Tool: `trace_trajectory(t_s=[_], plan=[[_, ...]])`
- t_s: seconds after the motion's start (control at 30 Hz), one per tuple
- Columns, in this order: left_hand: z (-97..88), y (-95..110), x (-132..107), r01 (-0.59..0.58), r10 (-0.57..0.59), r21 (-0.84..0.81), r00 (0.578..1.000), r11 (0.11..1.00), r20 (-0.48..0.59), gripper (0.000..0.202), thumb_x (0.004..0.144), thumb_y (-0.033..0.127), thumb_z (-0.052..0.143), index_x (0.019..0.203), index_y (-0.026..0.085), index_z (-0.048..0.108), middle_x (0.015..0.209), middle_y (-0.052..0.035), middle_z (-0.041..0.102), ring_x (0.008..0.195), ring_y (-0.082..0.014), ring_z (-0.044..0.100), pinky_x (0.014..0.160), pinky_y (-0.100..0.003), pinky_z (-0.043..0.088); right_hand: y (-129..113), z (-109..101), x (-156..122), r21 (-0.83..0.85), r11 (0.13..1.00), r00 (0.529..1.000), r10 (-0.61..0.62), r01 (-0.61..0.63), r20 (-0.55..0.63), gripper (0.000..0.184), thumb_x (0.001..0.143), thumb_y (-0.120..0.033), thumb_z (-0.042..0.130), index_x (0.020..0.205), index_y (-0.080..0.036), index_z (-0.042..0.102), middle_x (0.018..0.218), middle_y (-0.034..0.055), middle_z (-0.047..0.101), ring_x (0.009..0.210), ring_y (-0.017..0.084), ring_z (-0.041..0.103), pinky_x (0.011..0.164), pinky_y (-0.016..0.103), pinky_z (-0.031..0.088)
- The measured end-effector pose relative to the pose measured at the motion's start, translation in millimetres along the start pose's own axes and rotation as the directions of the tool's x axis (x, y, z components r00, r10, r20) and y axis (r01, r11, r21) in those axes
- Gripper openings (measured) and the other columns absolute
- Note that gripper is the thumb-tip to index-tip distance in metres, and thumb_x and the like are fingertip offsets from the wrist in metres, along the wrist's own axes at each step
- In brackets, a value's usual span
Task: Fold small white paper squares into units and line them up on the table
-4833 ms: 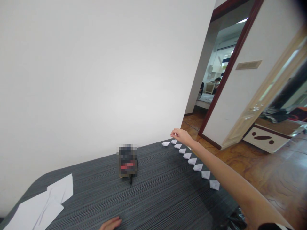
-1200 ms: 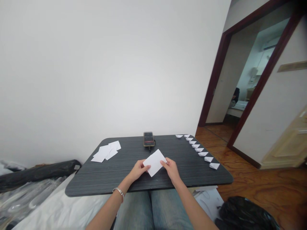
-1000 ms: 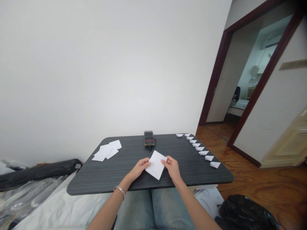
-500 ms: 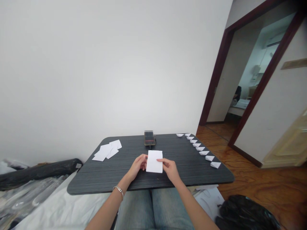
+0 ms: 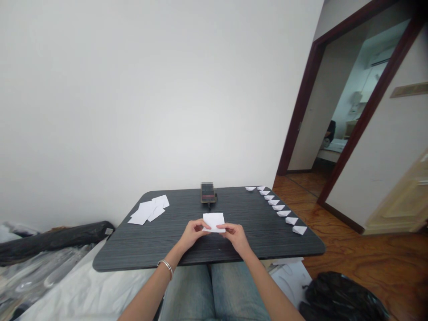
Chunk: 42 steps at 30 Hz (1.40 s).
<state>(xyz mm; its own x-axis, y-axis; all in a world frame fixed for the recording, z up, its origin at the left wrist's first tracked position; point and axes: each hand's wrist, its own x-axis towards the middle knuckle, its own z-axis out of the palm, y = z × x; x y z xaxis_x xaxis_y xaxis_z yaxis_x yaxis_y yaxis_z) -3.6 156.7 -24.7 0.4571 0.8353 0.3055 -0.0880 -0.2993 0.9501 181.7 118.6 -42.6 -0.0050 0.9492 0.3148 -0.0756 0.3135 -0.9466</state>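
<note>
Both my hands hold one white sheet of paper [image 5: 214,220] over the middle of the dark grey table [image 5: 187,249]. My left hand [image 5: 193,232], with a silver bracelet on the wrist, pinches its near left edge. My right hand [image 5: 236,234] pinches the near right edge. The sheet looks short, as if folded or tipped away from me. Loose white sheets [image 5: 149,211] lie at the table's far left. A row of several small folded paper pieces [image 5: 279,208] runs along the right edge.
A small dark device [image 5: 207,195] stands at the table's far middle, against the white wall. A black bag [image 5: 341,298] lies on the wooden floor at the right. An open doorway [image 5: 331,138] shows another room. A dark bundle [image 5: 50,240] and clear plastic lie at the left.
Earlier my right arm reached to the far end of the folded row. Since then both hands took up a sheet, turned it square, and it now looks about half as tall.
</note>
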Motion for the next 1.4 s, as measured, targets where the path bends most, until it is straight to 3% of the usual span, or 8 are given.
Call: trace_trajectory(t_s=[0.17,0.37,0.5,0.67,0.73,0.87,1.13,1.4], plan=[[2.4,3,-2,0.011,-0.010,0.034,0.999,0.999,-0.040,0.023,0.071,0.033,0.068,0.063,0.012,0.065,0.059,-0.0003,0.061,0.059,-0.0139,0.052,0.062,-0.026,0.039,-2,0,-1,-0.063,0.998,1.000,0.004,-0.005,-0.013,0.027,0.072,-0.039,0.063,0.061,-0.017,0.072,0.058,0.0046,0.070,0.057,0.019,0.063,0.049,0.025,0.047],[5.8,6,-3,0.021,-0.018,0.031,0.996,0.999,-0.087,0.032,0.065,0.035,0.072,0.053,0.014,0.052,0.054,0.0029,0.054,0.054,-0.0108,0.047,0.055,-0.022,0.035,-2,1,-2,-0.081,0.997,0.998,-0.002,-0.003,-0.064,0.029,0.070,-0.042,0.066,0.054,-0.016,0.065,0.055,0.0028,0.067,0.051,0.016,0.058,0.048,0.024,0.044],[9.5,9,-4,0.024,-0.024,-0.005,0.993,1.000,-0.119,0.033,0.063,0.035,0.073,0.058,0.016,0.048,0.057,0.0037,0.053,0.054,-0.0101,0.048,0.053,-0.021,0.037,-2,0,-4,-0.080,0.997,0.993,-0.006,-0.003,-0.116,0.033,0.069,-0.045,0.066,0.052,-0.017,0.061,0.053,0.0013,0.063,0.049,0.015,0.056,0.049,0.025,0.044],[24.3,13,-16,0.014,-0.028,-0.072,0.980,0.997,-0.198,0.029,0.070,0.037,0.067,0.069,0.018,0.044,0.061,0.0048,0.054,0.056,-0.0100,0.053,0.055,-0.021,0.045,-9,6,-15,-0.069,0.998,0.986,-0.006,-0.006,-0.167,0.036,0.070,-0.045,0.065,0.049,-0.017,0.055,0.045,-0.0023,0.053,0.045,0.014,0.052,0.049,0.025,0.044],[33.0,21,-23,0.007,-0.052,-0.168,0.962,0.986,-0.267,0.031,0.070,0.034,0.068,0.086,0.020,0.045,0.065,0.0043,0.058,0.060,-0.0118,0.057,0.056,-0.022,0.048,-16,10,-20,-0.048,0.999,0.984,0.003,-0.012,-0.177,0.036,0.070,-0.044,0.065,0.048,-0.017,0.055,0.045,-0.0020,0.053,0.044,0.014,0.051,0.049,0.025,0.043],[49.2,47,-35,0.008,-0.072,-0.203,0.949,0.979,-0.306,0.058,0.069,0.032,0.069,0.117,0.019,0.039,0.077,-0.0014,0.065,0.065,-0.0151,0.062,0.054,-0.022,0.050,-38,16,-30,-0.001,0.999,0.987,0.044,-0.045,-0.154,0.034,0.069,-0.043,0.066,0.050,-0.018,0.055,0.047,0.0001,0.057,0.047,0.015,0.053,0.050,0.025,0.042],[59.6,76,-45,-0.011,-0.049,-0.157,0.926,0.988,-0.373,0.041,0.069,0.036,0.068,0.101,0.017,0.050,0.070,-0.0018,0.068,0.061,-0.0174,0.064,0.049,-0.024,0.053,-73,22,-43,0.031,0.999,0.986,0.049,-0.044,-0.158,0.035,0.069,-0.045,0.065,0.050,-0.018,0.055,0.049,0.0016,0.060,0.049,0.016,0.055,0.050,0.026,0.043],[67.0,97,-52,-0.003,-0.062,-0.179,0.931,0.984,-0.359,0.039,0.072,0.032,0.067,0.103,0.017,0.048,0.072,-0.0019,0.070,0.061,-0.0152,0.064,0.052,-0.022,0.054,-89,22,-48,0.010,0.999,0.988,0.033,-0.032,-0.152,0.032,0.071,-0.039,0.065,0.051,-0.017,0.054,0.049,0.0006,0.059,0.049,0.014,0.054,0.051,0.024,0.041]])
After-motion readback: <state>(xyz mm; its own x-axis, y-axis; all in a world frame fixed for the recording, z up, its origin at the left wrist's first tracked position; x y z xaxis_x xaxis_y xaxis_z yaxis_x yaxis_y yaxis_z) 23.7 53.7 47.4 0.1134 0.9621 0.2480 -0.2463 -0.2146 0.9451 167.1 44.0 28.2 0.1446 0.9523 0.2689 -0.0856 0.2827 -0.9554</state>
